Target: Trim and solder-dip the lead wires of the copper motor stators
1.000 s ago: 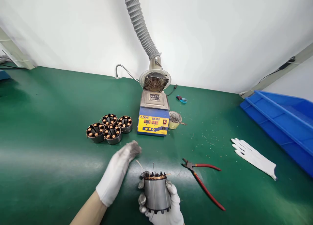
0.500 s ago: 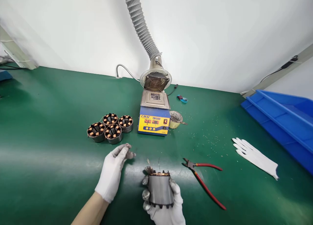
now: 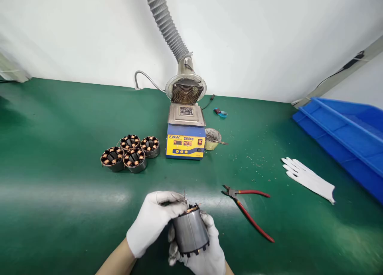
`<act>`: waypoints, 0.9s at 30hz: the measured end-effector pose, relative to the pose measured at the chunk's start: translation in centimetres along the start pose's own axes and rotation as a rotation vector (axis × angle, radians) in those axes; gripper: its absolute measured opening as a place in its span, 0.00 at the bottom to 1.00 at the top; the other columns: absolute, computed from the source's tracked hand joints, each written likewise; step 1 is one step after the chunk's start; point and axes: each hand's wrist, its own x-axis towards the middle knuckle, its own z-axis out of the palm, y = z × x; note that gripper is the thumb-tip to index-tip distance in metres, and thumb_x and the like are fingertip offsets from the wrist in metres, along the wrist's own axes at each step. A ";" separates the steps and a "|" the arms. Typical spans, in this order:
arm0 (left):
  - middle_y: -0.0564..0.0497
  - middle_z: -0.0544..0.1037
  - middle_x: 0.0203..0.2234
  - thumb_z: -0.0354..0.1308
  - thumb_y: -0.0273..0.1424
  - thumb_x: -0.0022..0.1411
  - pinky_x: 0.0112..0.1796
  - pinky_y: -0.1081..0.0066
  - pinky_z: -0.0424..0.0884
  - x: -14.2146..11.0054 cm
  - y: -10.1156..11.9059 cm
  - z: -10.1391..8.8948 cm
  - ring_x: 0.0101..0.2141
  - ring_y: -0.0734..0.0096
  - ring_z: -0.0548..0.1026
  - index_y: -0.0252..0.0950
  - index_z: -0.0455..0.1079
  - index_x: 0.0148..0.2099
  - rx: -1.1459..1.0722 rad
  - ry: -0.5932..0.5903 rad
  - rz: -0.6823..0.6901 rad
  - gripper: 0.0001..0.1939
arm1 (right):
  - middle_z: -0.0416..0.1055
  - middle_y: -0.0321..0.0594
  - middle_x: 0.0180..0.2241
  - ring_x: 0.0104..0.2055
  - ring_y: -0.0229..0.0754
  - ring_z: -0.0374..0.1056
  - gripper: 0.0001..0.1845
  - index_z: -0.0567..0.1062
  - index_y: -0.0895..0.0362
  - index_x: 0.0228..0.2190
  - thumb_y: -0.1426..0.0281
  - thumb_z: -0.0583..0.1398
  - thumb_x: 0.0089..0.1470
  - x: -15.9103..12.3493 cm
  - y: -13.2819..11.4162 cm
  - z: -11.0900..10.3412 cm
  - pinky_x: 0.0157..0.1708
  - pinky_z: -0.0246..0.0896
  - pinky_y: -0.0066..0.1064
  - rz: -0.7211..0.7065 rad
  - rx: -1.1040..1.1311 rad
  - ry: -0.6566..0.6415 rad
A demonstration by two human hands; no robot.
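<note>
A grey cylindrical motor stator (image 3: 191, 232) with copper windings and black toothed ends is tilted in my right hand (image 3: 208, 249), whose gloved fingers wrap round its sides. At its upper rim, my left hand (image 3: 160, 215) has its gloved fingertips pinched together beside thin wire ends (image 3: 184, 195) that stick up. The fingertips partly hide these wires. Beyond my left hand several more stators (image 3: 134, 160) stand grouped on the green table. To the right of the held stator lie red-handled cutting pliers (image 3: 249, 215) with their jaws apart.
A blue and yellow solder pot (image 3: 185, 146) stands mid-table under an exhaust hose (image 3: 167, 23). Beside it is a small cup (image 3: 211, 144) with a stick across it. Wire scraps, a white glove (image 3: 308, 180) and a blue bin (image 3: 344, 143) lie to the right.
My left hand has moved right and down, from apart to the stator's upper rim. The stator has tilted in my right hand. The camera view has shifted slightly.
</note>
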 end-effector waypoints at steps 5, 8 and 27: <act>0.56 0.74 0.18 0.71 0.42 0.34 0.29 0.77 0.71 1.3 -1.0 -1.4 0.23 0.76 0.71 0.35 0.73 0.26 -0.515 0.290 0.129 0.19 | 0.70 0.42 0.25 0.19 0.38 0.64 0.37 0.73 0.62 0.39 0.42 0.52 0.44 0.0 0.0 0.5 0.20 0.61 0.30 0.005 0.147 -0.082; 0.52 0.79 0.29 0.70 0.46 0.35 0.36 0.74 0.72 0.4 -1.6 -1.4 0.31 0.71 0.75 0.38 0.74 0.37 -0.491 0.158 0.093 0.26 | 0.72 0.46 0.28 0.25 0.42 0.68 0.35 0.73 0.65 0.40 0.46 0.55 0.45 0.2 -0.2 1.1 0.25 0.64 0.32 0.016 0.197 -0.131; 0.51 0.80 0.32 0.61 0.43 0.52 0.41 0.74 0.67 -0.7 -1.4 -0.6 0.38 0.68 0.74 0.38 0.75 0.36 -0.135 -0.064 0.027 0.15 | 0.62 0.51 0.54 0.52 0.55 0.63 0.58 0.39 0.58 0.62 0.68 0.66 0.37 2.3 5.9 -1.4 0.48 0.64 0.38 -0.810 -1.308 0.411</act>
